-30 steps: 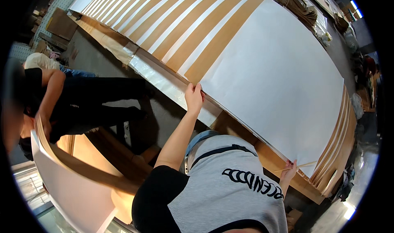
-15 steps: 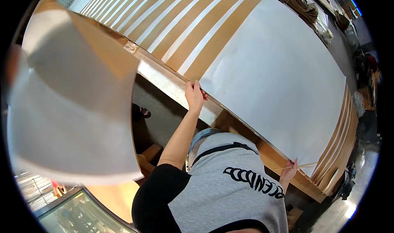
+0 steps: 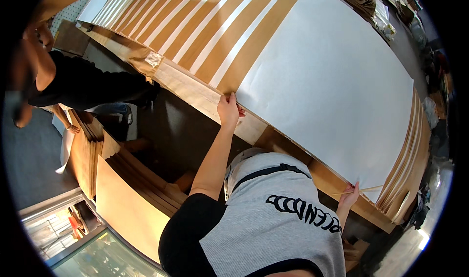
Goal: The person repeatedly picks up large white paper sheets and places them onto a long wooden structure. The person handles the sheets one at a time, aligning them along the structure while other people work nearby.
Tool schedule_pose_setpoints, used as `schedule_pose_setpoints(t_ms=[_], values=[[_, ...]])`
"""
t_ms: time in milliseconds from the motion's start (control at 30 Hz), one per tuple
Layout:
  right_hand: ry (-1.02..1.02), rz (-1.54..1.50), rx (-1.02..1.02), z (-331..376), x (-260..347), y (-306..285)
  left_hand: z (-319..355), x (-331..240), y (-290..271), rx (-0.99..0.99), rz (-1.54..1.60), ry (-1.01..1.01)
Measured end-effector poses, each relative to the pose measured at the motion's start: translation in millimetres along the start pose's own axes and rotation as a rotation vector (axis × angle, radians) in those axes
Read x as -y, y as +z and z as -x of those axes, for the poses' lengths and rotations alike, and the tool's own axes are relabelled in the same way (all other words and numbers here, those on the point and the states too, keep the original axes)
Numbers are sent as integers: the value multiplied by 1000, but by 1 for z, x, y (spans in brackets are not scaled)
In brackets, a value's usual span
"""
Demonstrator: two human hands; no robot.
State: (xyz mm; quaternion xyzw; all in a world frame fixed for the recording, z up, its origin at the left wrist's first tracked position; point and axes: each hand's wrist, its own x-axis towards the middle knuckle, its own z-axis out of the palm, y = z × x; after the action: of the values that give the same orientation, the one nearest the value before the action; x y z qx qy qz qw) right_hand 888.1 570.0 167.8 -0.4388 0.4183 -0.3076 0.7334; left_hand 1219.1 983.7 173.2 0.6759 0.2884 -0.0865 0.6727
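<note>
A large white sheet (image 3: 332, 86) lies on top of a row of overlapping sheets on a long wooden table. My left hand (image 3: 228, 112) pinches the near edge of this sheet at its left corner, where the brown strip (image 3: 254, 45) begins. Farther right along the same edge, my right hand (image 3: 348, 197) is closed at the sheet's near right corner. A thin wooden stick (image 3: 371, 188) is held in its fingers and sticks out on both sides. The fingertips under the sheet are partly hidden.
White and brown strips of fanned sheets (image 3: 195, 28) run to the far left. More layered sheets (image 3: 413, 164) edge the right end. At left, a person in black (image 3: 88, 82) stands beside stacked brown boards (image 3: 132, 208). Another hand (image 3: 73, 129) rests near that stack. A glass-topped surface (image 3: 97, 257) is lower left.
The big sheet that covered the left side has swung up and mostly out of view, uncovering the person and the stacked boards. My hands have barely moved.
</note>
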Motion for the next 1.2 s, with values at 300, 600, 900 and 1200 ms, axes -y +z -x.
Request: schedule_pose_setpoints(t_ms=[300,600,900,1200], values=[[-23,36,-72,5,-1,3,8,-19,-10,54,-357,42],[-68,-27,-83,4,-11,1,1,-23,-21,94,-529,85],[8,110,-210,-8,-18,-18,54,-47,10,240,-806,1105],[-23,-48,-127,11,-4,10,46,-22,26,723,-823,1180]])
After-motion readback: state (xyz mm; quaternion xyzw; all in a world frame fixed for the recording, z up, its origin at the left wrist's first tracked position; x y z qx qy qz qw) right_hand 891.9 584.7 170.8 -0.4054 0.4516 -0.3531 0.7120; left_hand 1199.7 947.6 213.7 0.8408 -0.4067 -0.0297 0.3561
